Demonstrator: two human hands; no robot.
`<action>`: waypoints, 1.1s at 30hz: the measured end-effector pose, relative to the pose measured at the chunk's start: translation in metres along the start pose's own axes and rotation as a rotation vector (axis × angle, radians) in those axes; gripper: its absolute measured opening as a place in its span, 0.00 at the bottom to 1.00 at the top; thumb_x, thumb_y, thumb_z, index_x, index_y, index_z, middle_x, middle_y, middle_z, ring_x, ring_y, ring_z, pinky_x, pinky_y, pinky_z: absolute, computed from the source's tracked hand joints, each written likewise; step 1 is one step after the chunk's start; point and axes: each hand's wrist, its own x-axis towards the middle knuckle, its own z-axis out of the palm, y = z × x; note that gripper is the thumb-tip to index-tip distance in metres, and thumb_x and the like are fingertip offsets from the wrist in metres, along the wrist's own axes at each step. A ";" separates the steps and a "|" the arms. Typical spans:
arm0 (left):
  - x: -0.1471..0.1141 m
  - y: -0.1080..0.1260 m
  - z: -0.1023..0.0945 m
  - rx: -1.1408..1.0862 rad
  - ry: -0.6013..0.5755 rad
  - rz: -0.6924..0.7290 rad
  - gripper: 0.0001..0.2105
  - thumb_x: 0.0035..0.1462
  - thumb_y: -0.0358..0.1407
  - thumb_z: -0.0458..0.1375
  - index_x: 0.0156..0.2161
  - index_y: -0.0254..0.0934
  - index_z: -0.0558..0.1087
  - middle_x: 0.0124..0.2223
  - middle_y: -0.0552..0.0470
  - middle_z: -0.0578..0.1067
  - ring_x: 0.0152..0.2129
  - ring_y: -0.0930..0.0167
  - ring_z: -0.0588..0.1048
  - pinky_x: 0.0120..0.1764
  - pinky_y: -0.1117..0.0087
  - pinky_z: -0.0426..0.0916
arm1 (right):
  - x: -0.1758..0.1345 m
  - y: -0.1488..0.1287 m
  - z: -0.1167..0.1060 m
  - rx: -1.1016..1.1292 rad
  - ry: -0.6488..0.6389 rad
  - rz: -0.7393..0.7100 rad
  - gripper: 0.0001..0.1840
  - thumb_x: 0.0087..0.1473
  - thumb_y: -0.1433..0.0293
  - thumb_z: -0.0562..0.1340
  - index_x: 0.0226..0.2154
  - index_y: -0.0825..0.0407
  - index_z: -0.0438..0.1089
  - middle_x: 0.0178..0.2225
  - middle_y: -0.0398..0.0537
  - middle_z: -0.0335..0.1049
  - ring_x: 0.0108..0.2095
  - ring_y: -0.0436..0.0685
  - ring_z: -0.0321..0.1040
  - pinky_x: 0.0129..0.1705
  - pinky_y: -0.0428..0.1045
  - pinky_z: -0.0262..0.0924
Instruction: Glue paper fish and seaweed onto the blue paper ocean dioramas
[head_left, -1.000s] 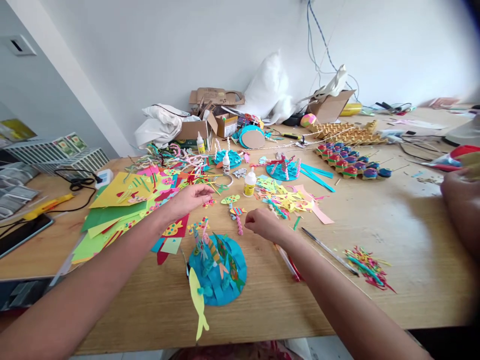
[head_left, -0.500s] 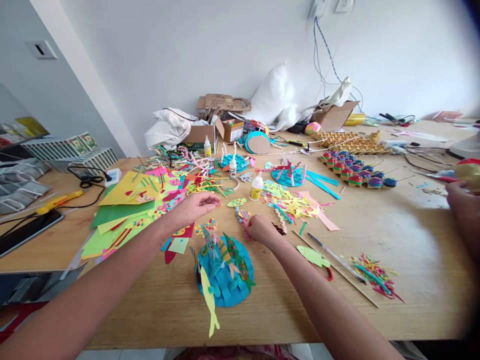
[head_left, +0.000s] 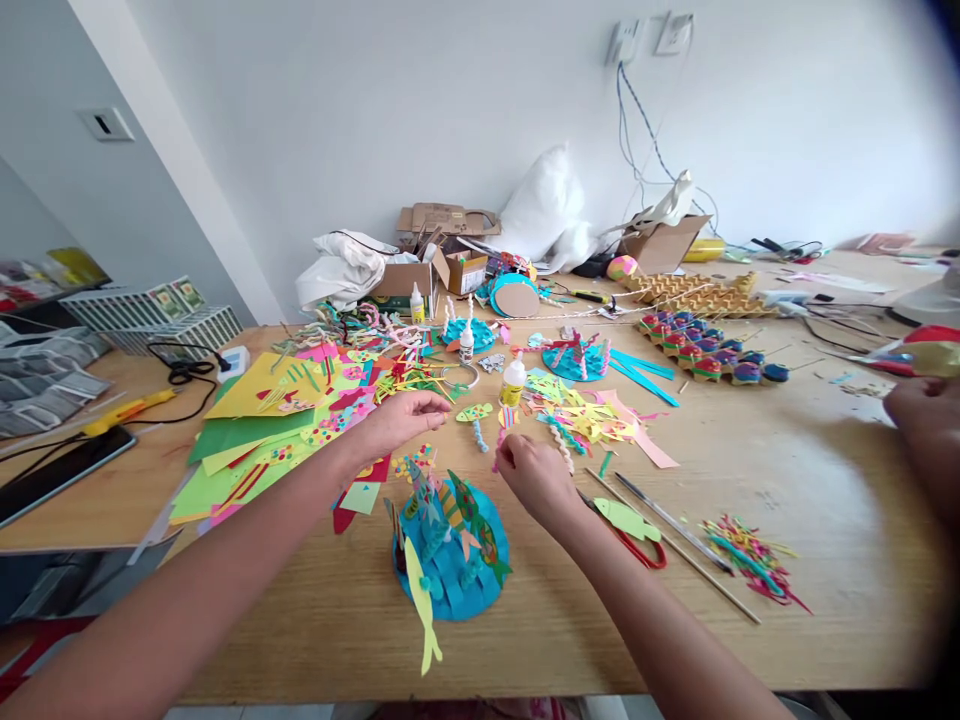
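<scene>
My right hand (head_left: 536,478) is closed in a pinch around a pink twisted pipe cleaner (head_left: 500,447), topped by a small striped paper fish (head_left: 509,418). My left hand (head_left: 405,420) hovers over the paper pile's right edge, its fingers loosely curved and apart; I make out nothing in them. Just right of its fingertips lies a spotted green paper fish (head_left: 474,412) with a blue-grey twisted stem (head_left: 481,437). Nearer me stands a round blue woven paper base (head_left: 457,600) with several upright paper fish; a plain yellow fish (head_left: 421,600) leans over its left edge.
A glue bottle (head_left: 513,382) stands behind my right hand. Red-handled scissors (head_left: 645,552), a green paper fish (head_left: 626,520), a stick and a pen lie to the right. Coloured paper sheets (head_left: 255,430) cover the left. Another person's hand (head_left: 926,420) is at the right edge.
My right hand has raised the pink pipe cleaner with the striped fish, which now stands upright above my fingers, apart from the blue-grey stem. My left hand has shifted slightly right.
</scene>
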 end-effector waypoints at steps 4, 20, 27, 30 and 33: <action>0.016 0.002 0.012 0.003 -0.062 0.013 0.14 0.45 0.38 0.57 0.39 0.34 0.70 0.33 0.51 0.72 0.31 0.72 0.70 0.35 0.70 0.63 | -0.005 -0.006 -0.021 -0.130 0.185 -0.162 0.12 0.55 0.68 0.48 0.31 0.53 0.65 0.30 0.51 0.70 0.28 0.54 0.66 0.23 0.46 0.43; 0.033 0.030 0.023 -0.318 -0.071 0.132 0.05 0.45 0.33 0.56 0.28 0.34 0.67 0.25 0.57 0.69 0.22 0.78 0.67 0.31 0.73 0.60 | 0.011 0.004 -0.050 0.657 0.305 -0.202 0.10 0.50 0.65 0.54 0.24 0.52 0.66 0.20 0.42 0.63 0.22 0.49 0.59 0.25 0.45 0.51; 0.032 0.039 0.024 -0.287 -0.116 0.196 0.06 0.43 0.34 0.58 0.28 0.32 0.70 0.26 0.55 0.70 0.25 0.76 0.67 0.32 0.73 0.59 | 0.017 0.001 -0.057 1.362 -0.132 -0.097 0.10 0.38 0.64 0.64 0.23 0.54 0.68 0.15 0.35 0.58 0.15 0.43 0.50 0.17 0.41 0.44; 0.031 0.040 0.026 -0.284 -0.101 0.194 0.07 0.44 0.35 0.58 0.30 0.33 0.69 0.27 0.56 0.69 0.24 0.77 0.66 0.30 0.74 0.59 | 0.018 -0.001 -0.058 1.443 -0.147 -0.100 0.11 0.37 0.64 0.64 0.21 0.55 0.67 0.15 0.36 0.59 0.15 0.42 0.49 0.17 0.41 0.42; 0.029 0.038 0.023 -0.233 -0.079 0.167 0.08 0.46 0.36 0.57 0.32 0.34 0.69 0.26 0.57 0.68 0.21 0.79 0.64 0.27 0.75 0.58 | 0.020 0.000 -0.058 1.473 -0.083 -0.078 0.09 0.37 0.65 0.64 0.21 0.55 0.66 0.16 0.37 0.61 0.15 0.42 0.50 0.18 0.42 0.43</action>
